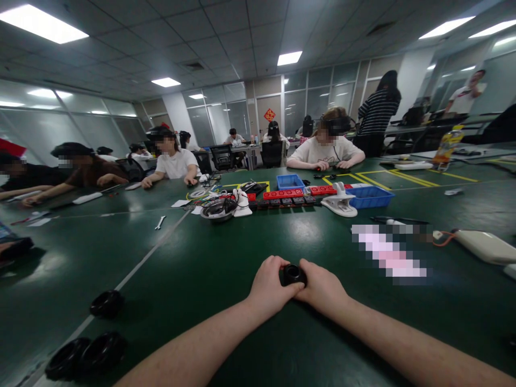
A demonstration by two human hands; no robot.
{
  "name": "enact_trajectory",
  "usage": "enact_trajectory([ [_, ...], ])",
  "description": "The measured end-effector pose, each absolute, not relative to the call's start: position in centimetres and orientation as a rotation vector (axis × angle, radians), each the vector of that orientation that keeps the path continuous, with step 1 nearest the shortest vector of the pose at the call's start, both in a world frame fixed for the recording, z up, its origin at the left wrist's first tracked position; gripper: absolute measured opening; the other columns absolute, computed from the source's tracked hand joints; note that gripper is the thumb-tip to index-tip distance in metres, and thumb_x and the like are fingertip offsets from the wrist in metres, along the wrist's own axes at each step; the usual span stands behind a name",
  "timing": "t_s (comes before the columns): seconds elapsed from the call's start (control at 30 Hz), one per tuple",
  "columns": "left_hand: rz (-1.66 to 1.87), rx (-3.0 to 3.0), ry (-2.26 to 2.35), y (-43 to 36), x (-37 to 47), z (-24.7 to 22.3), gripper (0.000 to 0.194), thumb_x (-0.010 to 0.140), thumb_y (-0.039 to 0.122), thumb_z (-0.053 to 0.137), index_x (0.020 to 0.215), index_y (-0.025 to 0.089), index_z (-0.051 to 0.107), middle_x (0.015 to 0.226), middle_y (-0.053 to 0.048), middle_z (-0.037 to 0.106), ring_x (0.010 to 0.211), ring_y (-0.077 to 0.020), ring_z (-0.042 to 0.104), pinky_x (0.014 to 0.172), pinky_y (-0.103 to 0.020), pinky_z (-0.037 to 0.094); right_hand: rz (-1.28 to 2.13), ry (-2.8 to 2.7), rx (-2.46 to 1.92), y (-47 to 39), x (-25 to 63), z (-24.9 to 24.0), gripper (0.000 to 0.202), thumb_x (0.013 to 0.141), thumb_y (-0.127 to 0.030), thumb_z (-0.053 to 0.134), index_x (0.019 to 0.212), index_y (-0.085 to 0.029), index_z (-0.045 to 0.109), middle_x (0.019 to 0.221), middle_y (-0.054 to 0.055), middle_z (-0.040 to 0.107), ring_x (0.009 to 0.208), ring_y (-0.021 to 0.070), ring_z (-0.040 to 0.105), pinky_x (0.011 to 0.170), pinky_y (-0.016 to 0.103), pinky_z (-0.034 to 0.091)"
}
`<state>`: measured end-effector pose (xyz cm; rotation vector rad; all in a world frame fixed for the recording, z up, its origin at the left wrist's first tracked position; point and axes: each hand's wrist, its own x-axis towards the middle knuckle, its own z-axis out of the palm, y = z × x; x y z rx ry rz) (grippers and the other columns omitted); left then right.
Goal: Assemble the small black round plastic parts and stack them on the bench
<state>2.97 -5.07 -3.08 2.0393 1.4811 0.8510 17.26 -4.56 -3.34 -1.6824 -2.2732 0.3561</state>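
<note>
Between my two hands, over the near middle of the green table, is a small black ring-shaped piece with a round hole facing up. My left hand closes on its left side, with the thumb stretched across the front. From the right, my right hand grips the same piece, its thumb meeting the left one. The fingers behind the piece are partly hidden. At the left lie similar larger black rings: one single ring and a touching pair, made up of a left ring and a right ring.
Red power strips, a blue tray, a white clamp and a bowl with cables stand across the table's middle. A wrench lies to the left, a white power bank to the right. Several people sit around.
</note>
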Motion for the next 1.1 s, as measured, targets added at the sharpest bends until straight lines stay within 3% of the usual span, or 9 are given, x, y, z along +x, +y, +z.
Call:
enact_trajectory([
  [0.17, 0.835, 2.088, 1.365, -4.7, 2.3, -2.7, 0.033, 0.058, 0.032, 0.066, 0.084, 0.018, 0.050, 0.084, -0.001, 0.048, 0.081, -0.0169, 0.045, 0.070, -0.028, 0.036, 0.440, -2.323, -1.568, -4.5, 18.0, -3.0, 0.036, 0.060, -0.045, 0.060, 0.081, -0.019, 0.048, 0.079, 0.003, 0.056, 0.069, 0.0184, 0.053, 0.053, 0.024, 0.032],
  [0.33, 0.684, 2.073, 1.131, -4.2, 1.3, -2.4, 0.038, 0.058, 0.035, 0.067, 0.088, 0.018, 0.051, 0.087, -0.001, 0.047, 0.076, -0.0142, 0.045, 0.066, -0.024, 0.038, 0.717, -2.426, -1.281, -3.9, 19.6, -2.7, 0.043, 0.060, -0.041, 0.063, 0.096, -0.021, 0.051, 0.087, 0.002, 0.057, 0.075, 0.0171, 0.052, 0.061, 0.023, 0.036],
  [0.6, 0.613, 2.044, 0.998, -4.0, 0.9, -2.2, 0.041, 0.057, 0.034, 0.068, 0.091, 0.018, 0.051, 0.088, -0.001, 0.046, 0.076, -0.0132, 0.045, 0.065, -0.022, 0.038, 0.941, -2.462, -1.190, -3.5, 20.3, -2.4, 0.035, 0.061, -0.030, 0.064, 0.093, -0.021, 0.055, 0.083, 0.000, 0.058, 0.073, 0.0164, 0.052, 0.060, 0.022, 0.037],
  [1.1, 0.564, 2.043, 0.922, -4.2, 0.8, -2.0, 0.043, 0.056, 0.033, 0.069, 0.092, 0.018, 0.051, 0.091, -0.002, 0.047, 0.081, -0.0148, 0.047, 0.068, -0.024, 0.039, 0.971, -2.477, -1.205, -3.5, 20.3, -2.5, 0.032, 0.058, -0.032, 0.066, 0.084, -0.018, 0.057, 0.074, -0.001, 0.055, 0.066, 0.0135, 0.049, 0.053, 0.020, 0.033],
])
